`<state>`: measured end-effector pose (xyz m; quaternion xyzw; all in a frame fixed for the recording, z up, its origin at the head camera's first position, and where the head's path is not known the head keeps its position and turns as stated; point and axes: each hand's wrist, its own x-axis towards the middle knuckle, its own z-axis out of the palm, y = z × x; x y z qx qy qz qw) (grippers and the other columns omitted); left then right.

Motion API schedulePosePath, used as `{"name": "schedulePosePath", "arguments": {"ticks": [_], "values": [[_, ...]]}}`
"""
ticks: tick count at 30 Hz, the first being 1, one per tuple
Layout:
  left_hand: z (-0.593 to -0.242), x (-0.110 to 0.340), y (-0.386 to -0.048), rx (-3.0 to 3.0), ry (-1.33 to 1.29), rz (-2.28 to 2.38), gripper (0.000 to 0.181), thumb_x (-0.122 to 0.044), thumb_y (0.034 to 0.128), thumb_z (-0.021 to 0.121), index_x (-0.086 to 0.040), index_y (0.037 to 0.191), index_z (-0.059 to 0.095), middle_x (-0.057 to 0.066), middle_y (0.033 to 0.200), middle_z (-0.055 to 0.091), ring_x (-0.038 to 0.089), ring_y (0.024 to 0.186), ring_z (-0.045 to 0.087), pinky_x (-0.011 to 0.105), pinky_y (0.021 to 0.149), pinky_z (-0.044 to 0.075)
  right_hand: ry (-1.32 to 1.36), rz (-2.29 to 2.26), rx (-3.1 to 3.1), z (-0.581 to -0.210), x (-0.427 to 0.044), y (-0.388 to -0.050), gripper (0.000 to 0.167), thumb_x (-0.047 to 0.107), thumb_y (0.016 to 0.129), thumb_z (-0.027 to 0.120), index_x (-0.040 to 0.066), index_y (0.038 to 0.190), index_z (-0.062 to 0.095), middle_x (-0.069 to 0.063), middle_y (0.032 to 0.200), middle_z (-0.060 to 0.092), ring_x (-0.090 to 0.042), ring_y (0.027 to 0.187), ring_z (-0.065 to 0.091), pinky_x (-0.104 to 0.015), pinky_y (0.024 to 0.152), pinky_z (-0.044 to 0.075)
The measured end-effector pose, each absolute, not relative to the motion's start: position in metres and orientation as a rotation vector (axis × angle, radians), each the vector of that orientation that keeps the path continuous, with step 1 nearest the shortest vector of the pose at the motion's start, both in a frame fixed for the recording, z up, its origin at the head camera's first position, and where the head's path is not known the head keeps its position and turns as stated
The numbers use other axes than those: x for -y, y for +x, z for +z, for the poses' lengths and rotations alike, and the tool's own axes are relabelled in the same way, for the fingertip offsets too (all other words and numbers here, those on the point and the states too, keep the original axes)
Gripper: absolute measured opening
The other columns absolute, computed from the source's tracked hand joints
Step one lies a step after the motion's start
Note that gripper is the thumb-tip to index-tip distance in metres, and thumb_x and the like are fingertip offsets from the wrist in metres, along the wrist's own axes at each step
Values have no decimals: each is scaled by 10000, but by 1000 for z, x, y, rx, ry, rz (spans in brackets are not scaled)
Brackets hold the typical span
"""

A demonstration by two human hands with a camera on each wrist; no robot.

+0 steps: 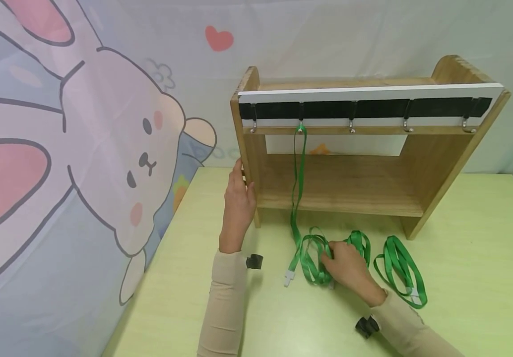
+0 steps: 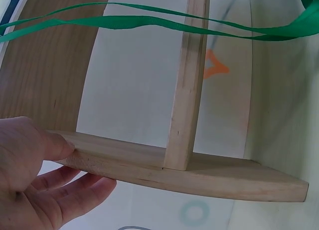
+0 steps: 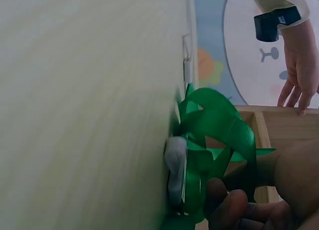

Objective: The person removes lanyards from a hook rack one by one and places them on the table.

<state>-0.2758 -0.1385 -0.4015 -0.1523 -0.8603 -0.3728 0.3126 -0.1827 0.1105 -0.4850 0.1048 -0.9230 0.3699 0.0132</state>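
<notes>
A green lanyard (image 1: 299, 186) hangs from a metal hook (image 1: 300, 128) on the wooden shelf (image 1: 346, 206), its lower end with a white clip (image 1: 289, 276) on the table. My left hand (image 1: 238, 206) holds the shelf's left side panel (image 2: 134, 165), thumb on one face and fingers on the other. On the table, my right hand (image 1: 350, 267) pinches a coiled green lanyard (image 1: 311, 267) beside the hanging one. In the right wrist view its ribbon (image 3: 219, 120) loops up by the fingertips (image 3: 234, 207), and a pale clip (image 3: 174, 162) shows near the tabletop.
Behind my right hand lies another coiled lanyard (image 1: 360, 241); one more lanyard (image 1: 401, 270) is to its right. Several hooks with no lanyard line the black-and-white strip (image 1: 377, 108) across the shelf's upper front. A printed cloth (image 1: 104, 148) hangs behind the table (image 1: 484, 277).
</notes>
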Motion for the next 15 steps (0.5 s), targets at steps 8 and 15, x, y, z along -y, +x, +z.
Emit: {"name": "schedulePosePath", "arguments": {"ticks": [8, 15], "values": [[-401, 139, -277, 2264, -406, -979, 591, 77, 991, 556, 63, 1513, 278, 302, 1250, 514, 433, 1040, 630, 476, 808, 592, 394, 1014, 2897, -481, -113, -181, 174, 33, 949, 573, 29, 775, 585, 72, 509, 296, -55, 421, 247, -187, 406, 215], [-401, 139, -275, 2281, -390, -983, 594, 75, 992, 554, 61, 1516, 274, 297, 1257, 512, 429, 1053, 625, 478, 825, 587, 392, 892, 2923, -480, -117, -181, 265, 90, 939, 665, 106, 708, 534, 62, 524, 312, -84, 448, 287, -212, 425, 227]]}}
